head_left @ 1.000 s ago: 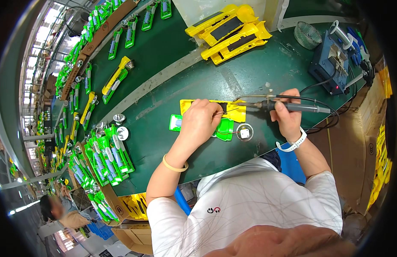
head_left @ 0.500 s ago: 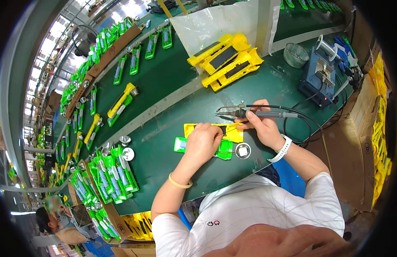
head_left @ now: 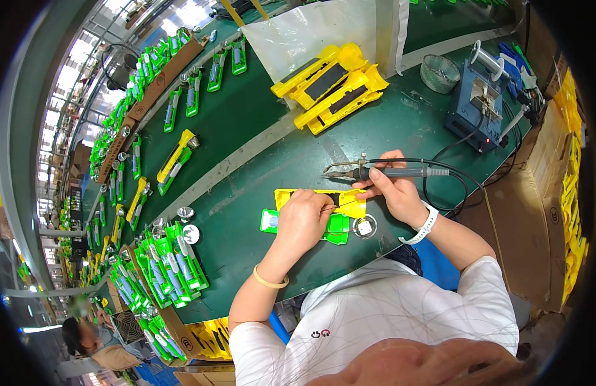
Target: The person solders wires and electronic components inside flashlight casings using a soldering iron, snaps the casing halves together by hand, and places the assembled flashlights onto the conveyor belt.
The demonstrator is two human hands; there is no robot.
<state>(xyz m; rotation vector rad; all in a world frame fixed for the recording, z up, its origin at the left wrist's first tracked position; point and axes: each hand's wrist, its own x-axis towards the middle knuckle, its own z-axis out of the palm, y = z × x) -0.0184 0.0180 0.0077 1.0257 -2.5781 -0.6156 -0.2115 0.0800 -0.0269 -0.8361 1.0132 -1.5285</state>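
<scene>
My right hand is closed around the grey handle of a soldering iron, whose tip points left over the bench. A curved metal feed tube runs along the iron. My left hand is closed in a pinch over a yellow plastic housing half. A thin wire seems to run from its fingertips towards my right fingers. Just nearer to me lies a green housing half, partly hidden by my left hand. A round reflector with a small square lamp lies at its right end.
Several yellow housings are piled at the back. A blue soldering station with a wire spool and a glass bowl stand at the right. Green assemblies fill a carton at the left. Cables loop beside my right hand.
The view has shifted slightly. Both hands stay nearly in place, the iron still in my right hand. The thin wire between my hands shows more clearly.
</scene>
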